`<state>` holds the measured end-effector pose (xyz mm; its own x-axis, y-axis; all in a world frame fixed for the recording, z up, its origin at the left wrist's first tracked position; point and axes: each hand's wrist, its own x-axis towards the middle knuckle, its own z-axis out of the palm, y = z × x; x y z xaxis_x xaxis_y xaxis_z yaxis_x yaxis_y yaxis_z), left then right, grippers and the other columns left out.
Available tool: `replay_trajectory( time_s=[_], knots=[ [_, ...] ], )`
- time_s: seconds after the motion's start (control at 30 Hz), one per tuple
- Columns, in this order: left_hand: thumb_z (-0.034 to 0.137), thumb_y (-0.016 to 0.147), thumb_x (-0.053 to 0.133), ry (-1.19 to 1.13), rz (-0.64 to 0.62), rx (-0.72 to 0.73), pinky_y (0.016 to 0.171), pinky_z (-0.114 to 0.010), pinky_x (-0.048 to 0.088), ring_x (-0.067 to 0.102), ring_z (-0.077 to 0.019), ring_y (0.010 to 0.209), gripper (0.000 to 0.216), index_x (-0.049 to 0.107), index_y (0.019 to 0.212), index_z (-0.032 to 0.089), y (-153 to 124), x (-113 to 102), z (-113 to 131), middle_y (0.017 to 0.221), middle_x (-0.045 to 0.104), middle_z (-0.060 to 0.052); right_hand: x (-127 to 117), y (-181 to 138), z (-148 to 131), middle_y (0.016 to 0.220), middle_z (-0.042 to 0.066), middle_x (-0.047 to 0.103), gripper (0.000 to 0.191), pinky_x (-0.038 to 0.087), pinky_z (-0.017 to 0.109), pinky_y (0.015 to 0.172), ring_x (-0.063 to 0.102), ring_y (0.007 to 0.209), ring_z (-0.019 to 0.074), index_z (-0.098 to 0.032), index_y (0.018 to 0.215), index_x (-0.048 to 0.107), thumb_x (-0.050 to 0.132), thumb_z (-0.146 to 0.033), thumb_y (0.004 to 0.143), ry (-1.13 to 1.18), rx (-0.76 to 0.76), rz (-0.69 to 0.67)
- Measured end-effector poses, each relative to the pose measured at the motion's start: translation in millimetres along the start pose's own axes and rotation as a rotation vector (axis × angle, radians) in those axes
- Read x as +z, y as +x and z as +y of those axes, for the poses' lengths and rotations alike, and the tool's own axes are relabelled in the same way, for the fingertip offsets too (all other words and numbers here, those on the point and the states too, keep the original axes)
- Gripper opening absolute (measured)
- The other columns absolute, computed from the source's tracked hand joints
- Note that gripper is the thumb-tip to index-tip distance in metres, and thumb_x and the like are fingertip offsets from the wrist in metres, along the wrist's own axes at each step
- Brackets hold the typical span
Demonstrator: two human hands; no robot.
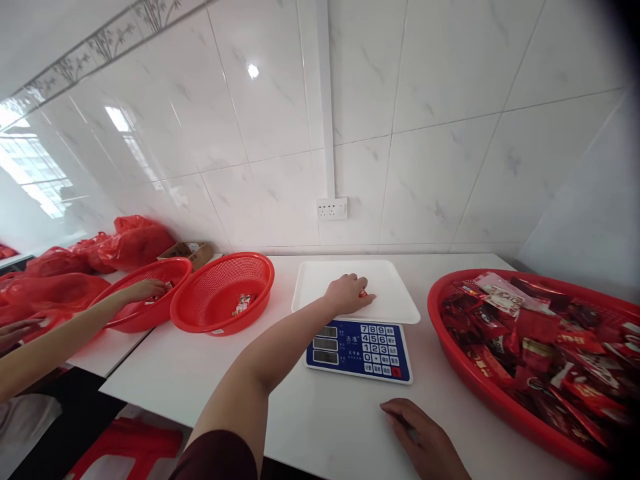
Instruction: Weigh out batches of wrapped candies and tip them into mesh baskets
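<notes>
My left hand (349, 294) reaches over the white tray (310, 283) of a digital scale, its fingers closed around a small red candy packet (363, 293). Only a bit of the packet shows between the fingers. In front of the tray is the blue keypad panel (353, 357) of the scale, with its display windows partly under my left forearm. My right hand (425, 437) rests on the white table (330, 420) near the scale's right front corner, fingers loosely curled with nothing visible in them. Beside it stands a large red basket (435, 303) full of red-wrapped packets (540, 350).
Left of the scale stands a red basket (210, 293) with a few packets (244, 304) inside. Another person's hand (145, 290) is in a second red basket (120, 323). Red plastic bags (135, 247), a cardboard box (197, 255) and a red stool (135, 443) are farther left.
</notes>
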<state>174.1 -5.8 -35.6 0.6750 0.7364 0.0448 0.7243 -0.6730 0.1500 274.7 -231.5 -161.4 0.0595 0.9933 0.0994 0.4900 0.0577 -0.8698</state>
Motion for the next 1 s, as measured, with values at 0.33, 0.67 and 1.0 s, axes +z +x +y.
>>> replay_trajectory(
  time_s=[0.33,0.67,1.0],
  knots=[
    [0.046,0.084,0.043,-0.074,0.108,-0.143,0.063,-0.028,0.043,0.059,-0.0207,0.080,0.028,0.054,0.093,0.021,3.5,3.5,-12.5,0.092,0.063,-0.005,-0.3,1.1,0.8,0.095,0.004,0.065,0.026,0.052,0.021,0.062,0.062,0.085,0.0174,-0.024,0.087,0.066,0.048,-0.043,0.081,-0.020,-0.013,0.011],
    [0.045,0.088,0.038,0.009,0.277,-0.459,0.064,-0.026,0.041,0.058,-0.0197,0.082,0.028,0.052,0.095,0.022,-42.9,-69.0,-105.5,0.094,0.064,-0.005,-1.5,-0.3,-1.0,0.096,0.005,0.065,0.027,0.052,0.022,0.064,0.061,0.086,0.0184,-0.024,0.089,0.065,0.047,-0.043,0.083,0.018,0.005,-0.018],
    [0.046,0.086,0.037,0.125,0.270,-0.592,0.095,-0.057,0.027,0.038,-0.0355,0.120,0.040,0.054,0.109,0.018,-121.7,-70.4,-154.8,0.120,0.053,-0.016,-1.7,1.1,-14.3,0.092,0.005,0.063,0.022,0.050,0.026,0.076,0.060,0.086,0.0164,-0.020,0.088,0.061,0.041,-0.029,0.086,0.036,-0.037,-0.030]
  ],
)
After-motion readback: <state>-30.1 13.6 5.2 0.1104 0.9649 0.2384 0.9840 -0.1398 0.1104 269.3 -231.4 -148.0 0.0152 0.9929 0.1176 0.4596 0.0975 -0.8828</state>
